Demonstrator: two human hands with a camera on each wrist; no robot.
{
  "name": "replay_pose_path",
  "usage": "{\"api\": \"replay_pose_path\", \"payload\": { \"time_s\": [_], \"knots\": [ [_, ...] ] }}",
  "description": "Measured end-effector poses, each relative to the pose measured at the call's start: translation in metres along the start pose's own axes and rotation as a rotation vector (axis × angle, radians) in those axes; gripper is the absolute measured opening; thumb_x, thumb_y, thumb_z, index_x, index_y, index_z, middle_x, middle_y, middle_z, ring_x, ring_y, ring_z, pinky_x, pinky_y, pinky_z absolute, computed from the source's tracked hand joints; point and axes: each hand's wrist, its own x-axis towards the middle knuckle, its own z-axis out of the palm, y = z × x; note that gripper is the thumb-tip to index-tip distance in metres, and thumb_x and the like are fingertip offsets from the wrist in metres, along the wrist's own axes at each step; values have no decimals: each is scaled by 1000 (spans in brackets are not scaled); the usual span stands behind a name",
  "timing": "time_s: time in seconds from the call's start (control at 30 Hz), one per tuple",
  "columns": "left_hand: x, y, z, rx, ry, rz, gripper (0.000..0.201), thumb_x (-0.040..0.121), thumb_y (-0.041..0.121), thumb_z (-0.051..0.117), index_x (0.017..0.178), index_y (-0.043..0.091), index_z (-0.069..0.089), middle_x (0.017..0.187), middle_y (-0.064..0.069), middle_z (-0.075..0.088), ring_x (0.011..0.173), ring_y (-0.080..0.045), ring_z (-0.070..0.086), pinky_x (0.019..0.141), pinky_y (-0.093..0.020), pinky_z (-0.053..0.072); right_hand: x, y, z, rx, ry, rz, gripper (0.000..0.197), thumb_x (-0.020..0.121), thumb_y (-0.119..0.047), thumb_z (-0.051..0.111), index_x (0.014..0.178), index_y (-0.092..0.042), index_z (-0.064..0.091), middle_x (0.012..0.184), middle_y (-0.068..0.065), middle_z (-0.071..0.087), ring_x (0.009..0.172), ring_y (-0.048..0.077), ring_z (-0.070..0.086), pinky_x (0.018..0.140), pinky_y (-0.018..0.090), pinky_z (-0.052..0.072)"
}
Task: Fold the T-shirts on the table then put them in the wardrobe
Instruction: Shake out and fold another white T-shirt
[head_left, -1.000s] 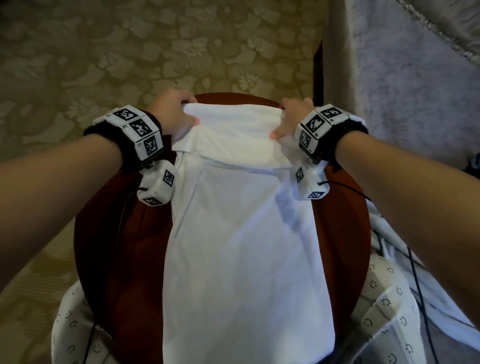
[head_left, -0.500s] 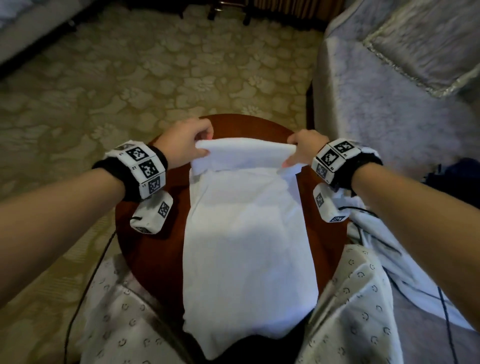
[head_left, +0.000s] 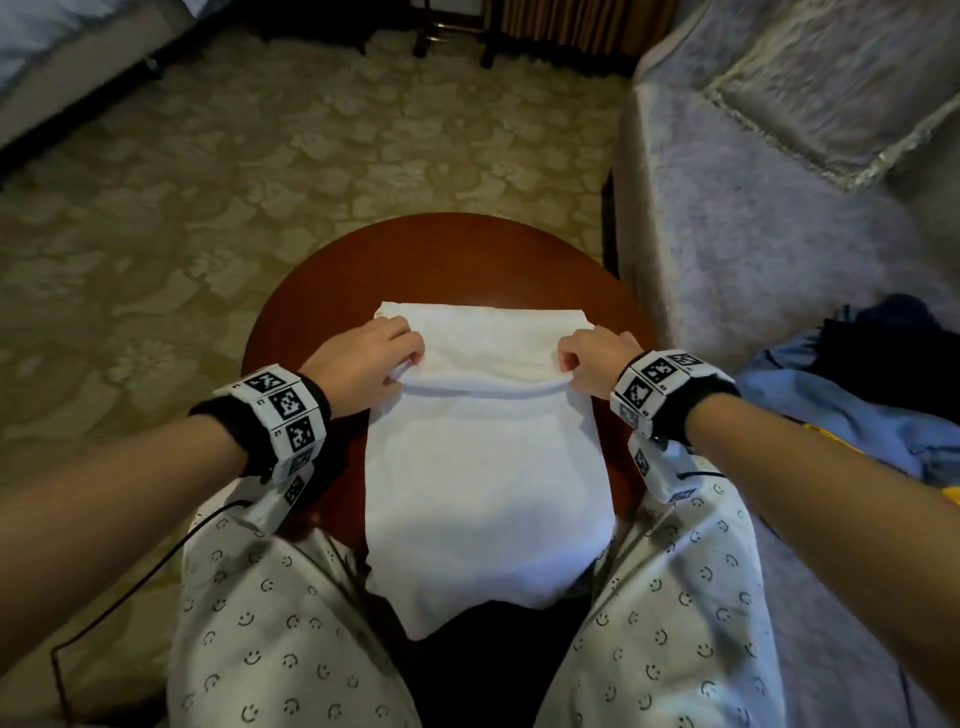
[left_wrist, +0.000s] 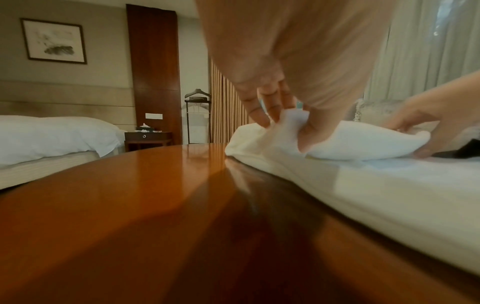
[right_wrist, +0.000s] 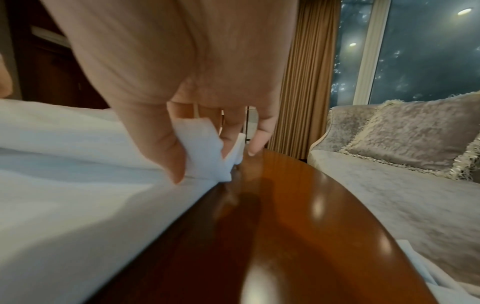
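At frame centre, head view: white T-shirt (head_left: 485, 467) lies lengthwise on round wooden table (head_left: 447, 254), near end hanging off toward my lap. My left hand (head_left: 363, 358) pinches the folded-over flap's left corner; my right hand (head_left: 597, 358) pinches its right corner. Pile of blue clothes (head_left: 831, 410) at right edge, on grey sofa (head_left: 753, 234).

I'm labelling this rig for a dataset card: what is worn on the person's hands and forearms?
Both forearms are bare, no sleeves or gloves. Left hand and right hand each have a black wristband with white blocks bearing black square-patterned markers; thin black cables trail from them.
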Motion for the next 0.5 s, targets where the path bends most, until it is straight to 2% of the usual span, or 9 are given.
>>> {"api": "replay_pose_path", "payload": {
  "time_s": [0.07,0.13,0.2,0.23,0.27,0.33,0.37,0.43,0.5],
  "knots": [
    [-2,-2,3,-38,-99,-7,28,84,14,62,112,17,56,113,1,50,106,-19,47,82,-33,45,1,-2,4,1,-21,6,23,86,-2,44,83,-24,51,92,-3,52,99,23,52,83,34,32],
    [-2,-3,2,-86,-199,0,31,85,39,58,109,21,58,108,4,51,102,-16,50,84,-34,46,2,-4,1,16,-89,20,22,89,-3,44,93,-18,60,99,1,58,102,26,56,80,31,38],
    [-1,-5,-1,-101,-190,23,53,79,64,39,102,22,61,101,6,55,94,-13,51,81,-33,45,4,-6,-6,59,-130,41,21,90,-8,52,105,-8,66,110,9,65,95,25,60,77,28,46],
    [1,-4,-3,-111,-135,28,57,79,66,35,99,20,62,99,6,57,92,-13,51,80,-32,44,4,-6,-11,97,-87,64,22,89,-8,54,107,-6,67,111,13,65,91,24,61,75,29,49],
    [5,-4,-4,-126,-64,22,53,83,63,37,98,19,63,100,5,58,94,-15,51,82,-33,43,5,-6,-15,165,5,96,22,89,-7,52,106,-7,66,108,14,66,87,25,61,73,31,50],
    [16,-2,-4,-152,53,-29,37,93,47,47,110,17,61,116,0,58,110,-19,48,93,-34,38,9,-5,-19,310,236,128,25,90,-2,44,106,-11,61,105,10,64,84,25,57,69,31,45],
    [23,0,-3,-150,45,-72,37,95,41,48,122,17,57,131,-2,52,122,-21,42,101,-35,34,12,-5,-18,336,274,94,26,90,-4,45,111,-14,58,107,9,61,86,24,55,69,29,41],
    [34,3,2,-101,-151,-149,56,97,44,43,145,19,34,155,-3,25,143,-22,18,114,-38,19,17,-9,-10,239,173,-24,35,88,-17,55,123,-20,50,121,8,53,101,25,52,78,30,43],
    [42,3,11,-14,-359,-152,69,96,52,36,152,23,8,160,-4,-2,147,-24,-3,118,-43,6,22,-13,1,98,15,-77,52,86,-29,62,133,-19,42,136,10,40,121,31,43,95,38,43]
  ]
}}
